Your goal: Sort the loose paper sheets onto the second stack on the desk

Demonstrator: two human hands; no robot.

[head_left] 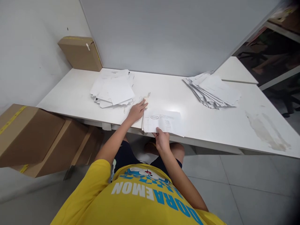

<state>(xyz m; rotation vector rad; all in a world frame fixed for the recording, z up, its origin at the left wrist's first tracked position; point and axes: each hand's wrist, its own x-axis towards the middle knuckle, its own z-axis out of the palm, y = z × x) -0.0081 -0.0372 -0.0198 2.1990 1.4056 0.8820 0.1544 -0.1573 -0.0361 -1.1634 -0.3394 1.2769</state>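
Observation:
My right hand point(162, 139) grips a thin stack of printed paper sheets point(172, 122) at its near edge, thumb on top and fingers below. The stack lies at the table's front edge, and its top sheet carries an oval stamp-like mark and lines of small print. My left hand point(137, 112) rests at the stack's left side with its fingers stretched forward. Its fingertips are beside a small beige scrap point(146, 98) on the tabletop; I cannot tell whether they touch it.
On the white table point(159, 90), a loose pile of papers point(113, 89) lies to the left and a fanned pile point(212, 90) to the right. A cardboard box point(81, 54) stands in the back left corner. More cardboard boxes point(30, 134) are at the left. A worn patch point(267, 131) marks the right side.

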